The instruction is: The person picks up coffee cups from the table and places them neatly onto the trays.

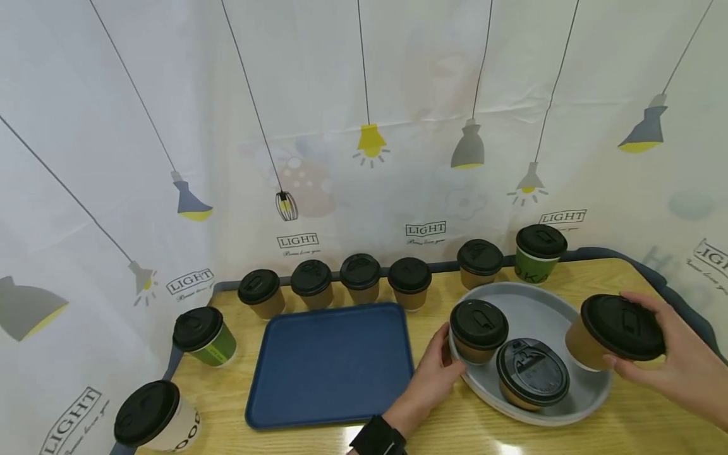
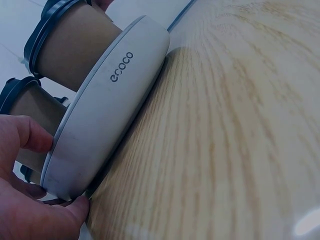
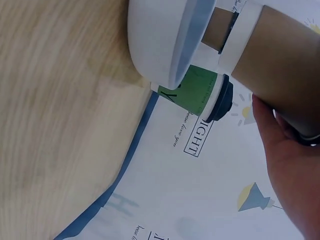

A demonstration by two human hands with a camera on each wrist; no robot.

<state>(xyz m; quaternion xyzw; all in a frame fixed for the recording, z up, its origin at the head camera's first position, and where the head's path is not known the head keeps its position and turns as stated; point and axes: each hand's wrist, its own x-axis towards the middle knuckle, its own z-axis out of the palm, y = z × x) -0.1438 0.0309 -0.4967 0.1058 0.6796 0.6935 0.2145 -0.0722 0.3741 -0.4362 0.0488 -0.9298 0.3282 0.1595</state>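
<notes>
My right hand [image 1: 679, 347] grips a brown paper coffee cup [image 1: 587, 341] by its black lid, over the right side of a round grey tray [image 1: 591, 395]. In the right wrist view that cup [image 3: 280, 55] is lifted clear of the tray wall. With my left hand [image 1: 429, 379] I pinch the tray's left rim; in the left wrist view the fingers [image 2: 35, 137] meet the white outer wall marked "ecoco". Two more lidded brown cups stand in the tray: one [image 1: 479, 325] beside my left fingers, the other [image 1: 531, 373] nearer the front.
A blue rectangular tray [image 1: 335, 366] lies left of the grey one. Several lidded brown cups [image 1: 361, 278] line the table's back edge. Green cups stand at back right [image 1: 537, 256] and left [image 1: 210, 341], with a white cup [image 1: 165, 420] at front left. A printed curtain [image 1: 341, 95] hangs behind.
</notes>
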